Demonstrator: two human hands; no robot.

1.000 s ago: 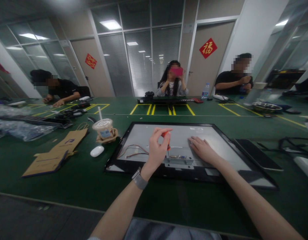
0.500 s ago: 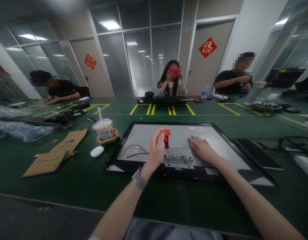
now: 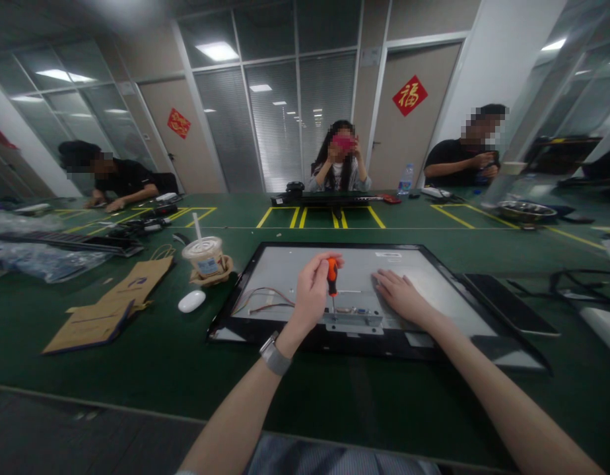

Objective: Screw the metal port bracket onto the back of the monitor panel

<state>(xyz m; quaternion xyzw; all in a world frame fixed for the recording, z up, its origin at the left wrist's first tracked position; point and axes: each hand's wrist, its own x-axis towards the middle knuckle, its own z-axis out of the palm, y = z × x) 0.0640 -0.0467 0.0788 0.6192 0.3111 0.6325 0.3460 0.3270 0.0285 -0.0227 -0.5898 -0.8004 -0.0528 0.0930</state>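
Observation:
My left hand (image 3: pixel 313 287) is closed around the handle of an orange and black screwdriver (image 3: pixel 332 276). The screwdriver stands upright, its shaft pointing down at the left end of a metal bracket (image 3: pixel 354 320) with connectors along it; whether the tip sits on a screw is too small to tell. This bracket is on the grey back of a flat display panel (image 3: pixel 285 264) with a black frame, lying on the table. My right hand (image 3: pixel 401 297) rests flat on the panel, fingers stretched out, right of the bracket. A thin cable (image 3: pixel 268 300) lies on the panel's left part.
Left of the panel are a drink cup with a straw (image 3: pixel 203 257), a white mouse (image 3: pixel 191 301) and a brown paper bag (image 3: pixel 131 280). A dark flat device (image 3: pixel 508 303) lies against the right side. Several people sit across the green table (image 3: pixel 151 369).
My left fingers have shifted on the screwdriver, and more of its orange handle shows. My right hand stays in place on the panel.

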